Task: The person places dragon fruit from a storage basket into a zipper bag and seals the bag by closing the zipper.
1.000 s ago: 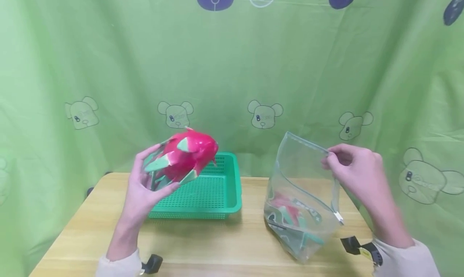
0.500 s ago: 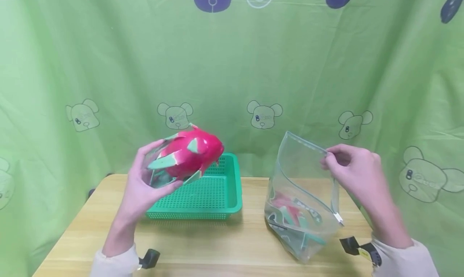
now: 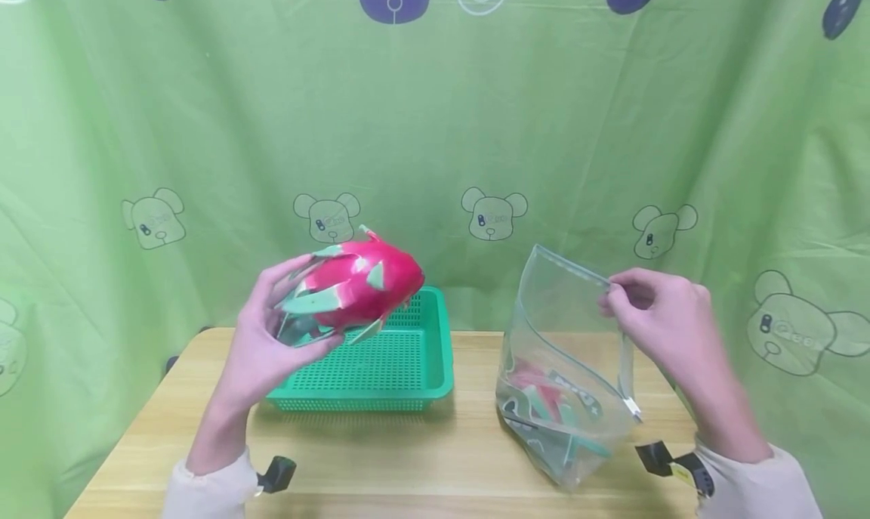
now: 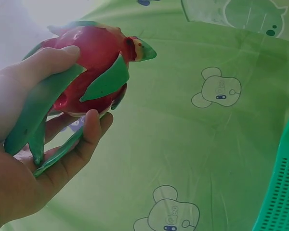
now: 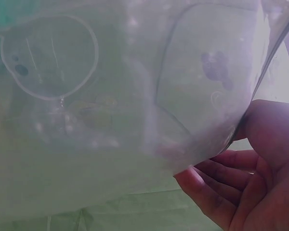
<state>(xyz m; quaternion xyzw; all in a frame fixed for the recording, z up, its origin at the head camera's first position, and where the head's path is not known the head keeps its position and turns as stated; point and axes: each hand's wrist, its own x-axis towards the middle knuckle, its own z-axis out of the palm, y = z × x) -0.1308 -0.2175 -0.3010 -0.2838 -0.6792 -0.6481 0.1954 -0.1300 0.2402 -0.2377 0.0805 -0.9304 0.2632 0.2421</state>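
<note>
My left hand [image 3: 261, 338] grips a pink dragon fruit [image 3: 363, 281] with green scales, raised above the basket and tilted so its rounded end points right. In the left wrist view, the thumb lies on the red skin of the dragon fruit [image 4: 94, 45] and the fingers curl beneath the long green scales. My right hand [image 3: 669, 315] pinches the upper edge of a clear zip bag [image 3: 571, 322], whose mouth is spread apart. Inside the bag, low down, lies another pink and green dragon fruit [image 3: 540, 394]. The bag [image 5: 111, 96] fills most of the right wrist view.
A green perforated plastic basket [image 3: 438, 368] stands on the wooden table [image 3: 381, 458], behind and below the left hand. Behind the table hangs a green curtain [image 3: 408, 126] printed with bear heads. A white slider [image 3: 632, 407] sits on the bag's right side.
The dragon fruit in my left hand has shifted slightly right and up, tilting a little. My right hand and the bag stay nearly still.
</note>
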